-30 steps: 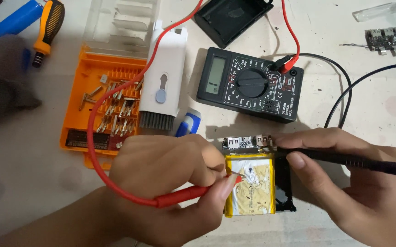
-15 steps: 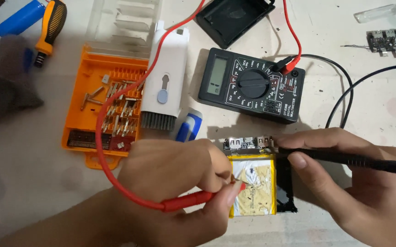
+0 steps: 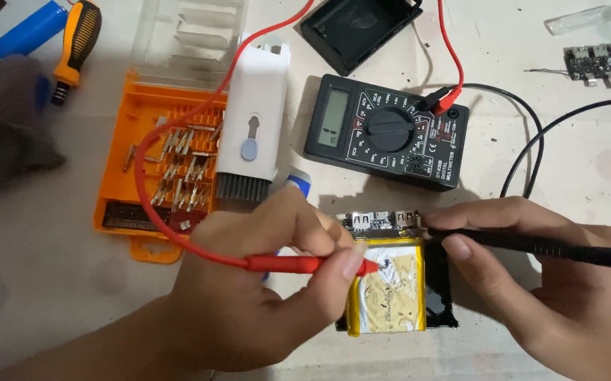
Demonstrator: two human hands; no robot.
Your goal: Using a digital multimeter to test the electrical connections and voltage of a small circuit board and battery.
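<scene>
Yellow pouch battery [image 3: 390, 291] flat on table [image 3: 51, 282], circuit board [image 3: 383, 220] at its top edge. Left hand [image 3: 249, 296] pinching red probe [image 3: 298, 264], tip at battery's upper corner; right hand [image 3: 531, 282] gripping black probe [image 3: 552, 247] by board. Risk: tips slipping, bridging contacts, shorting or piercing pouch. Multimeter [image 3: 386, 130] behind.

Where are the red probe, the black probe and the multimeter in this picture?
red probe [image 3: 284, 264]: head view, middle of its red handle.
black probe [image 3: 545, 246]: head view, on its black shaft.
multimeter [image 3: 388, 129]: head view, on its round dial.
</scene>
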